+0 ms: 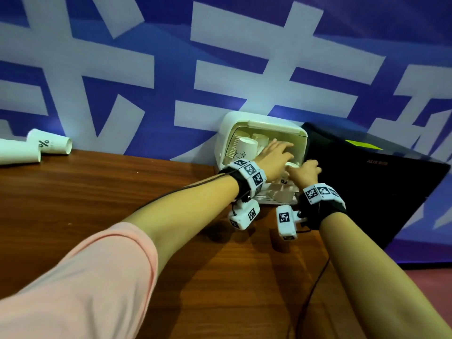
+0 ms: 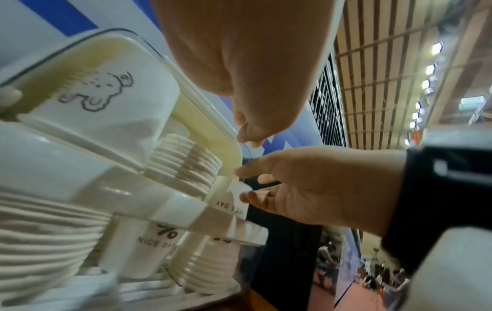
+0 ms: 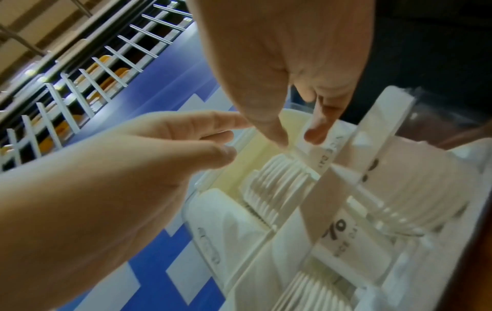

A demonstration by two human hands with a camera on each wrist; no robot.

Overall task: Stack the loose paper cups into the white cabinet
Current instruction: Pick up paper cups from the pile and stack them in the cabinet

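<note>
at white cabinet (image 1: pixel 226 133), right hand (image 1: pixel 305 171) pinching cup (image 3: pixel 318 145)

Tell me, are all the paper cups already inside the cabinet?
No, two loose paper cups lie on the table, far from the white cabinet.

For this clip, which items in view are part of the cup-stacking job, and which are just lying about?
Part of the job:
white cabinet, open
cup stacks inside
NICE DAY cup pinched by right hand
left hand reaching in
two loose cups lying far left

Lying about:
black case
blue banner
</note>
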